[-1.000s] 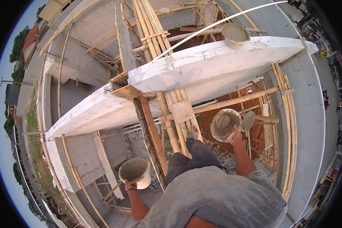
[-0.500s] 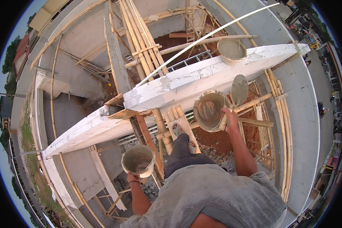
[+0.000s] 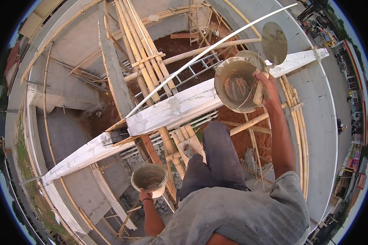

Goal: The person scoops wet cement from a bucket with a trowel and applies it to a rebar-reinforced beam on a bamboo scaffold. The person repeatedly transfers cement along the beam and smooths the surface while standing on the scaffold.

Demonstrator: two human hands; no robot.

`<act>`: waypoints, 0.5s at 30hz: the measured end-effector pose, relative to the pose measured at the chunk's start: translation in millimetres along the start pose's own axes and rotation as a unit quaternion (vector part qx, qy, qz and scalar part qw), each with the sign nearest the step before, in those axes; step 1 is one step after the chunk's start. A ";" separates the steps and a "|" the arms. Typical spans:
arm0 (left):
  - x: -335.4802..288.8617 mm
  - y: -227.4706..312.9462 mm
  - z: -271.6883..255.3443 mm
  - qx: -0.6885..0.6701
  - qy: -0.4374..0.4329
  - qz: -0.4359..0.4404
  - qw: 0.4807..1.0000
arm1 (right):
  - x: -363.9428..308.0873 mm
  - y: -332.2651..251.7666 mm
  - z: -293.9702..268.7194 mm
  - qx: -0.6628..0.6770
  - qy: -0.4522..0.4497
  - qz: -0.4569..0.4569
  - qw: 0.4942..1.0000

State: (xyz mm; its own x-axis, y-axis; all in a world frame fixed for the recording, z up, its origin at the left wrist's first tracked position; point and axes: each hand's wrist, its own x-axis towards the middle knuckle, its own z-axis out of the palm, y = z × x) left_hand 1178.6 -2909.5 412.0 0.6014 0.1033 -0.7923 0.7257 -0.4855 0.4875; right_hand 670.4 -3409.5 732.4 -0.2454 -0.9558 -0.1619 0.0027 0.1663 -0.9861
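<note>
My right hand [image 3: 269, 87] is raised over the white block wall [image 3: 180, 104], closed on a mortar-smeared bucket [image 3: 236, 87] and a trowel together. The trowel [image 3: 274, 44] has a round grey blade, which points away from me, and a pale handle lying against the bucket's rim. Streaks of mortar coat the inside of this bucket. Lower on the left, my left hand [image 3: 144, 195] grips the rim of a second, pale bucket [image 3: 150, 179], tilted so its grey-stained inside shows. The bucket that stood on the wall is hidden behind the raised one.
Bamboo poles [image 3: 137, 45] form scaffolding on both sides of the wall. A long white pipe [image 3: 210, 48] slants across it. A metal ladder [image 3: 198, 69] lies beyond. Below me are a narrow board [image 3: 188, 147], bamboo supports and rubble [image 3: 133, 175], with a drop to red soil.
My right hand has lifted its bucket and trowel up and forward, over the wall. One knee has come up. The left hand's bucket has stayed about where it was.
</note>
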 end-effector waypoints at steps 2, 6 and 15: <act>-12.3 14.5 14.0 0.023 0.017 0.030 0.999 | 36.6 -15.3 13.3 0.002 -0.010 -0.012 1.000; -38.7 47.5 50.7 0.003 0.000 0.076 0.997 | 105.7 -27.2 43.8 0.032 -0.054 -0.009 0.998; -89.6 144.6 153.1 -0.022 0.012 0.182 0.983 | 252.3 44.0 142.1 0.045 -0.148 0.067 0.986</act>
State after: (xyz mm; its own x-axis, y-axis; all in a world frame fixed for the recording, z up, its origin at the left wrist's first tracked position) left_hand 1178.5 -3121.9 497.3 0.8311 -0.0493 -0.5540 0.4748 -0.4560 0.7528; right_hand 746.4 -3677.7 642.7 0.0561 -0.9577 -0.2824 0.1056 0.2869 -0.9521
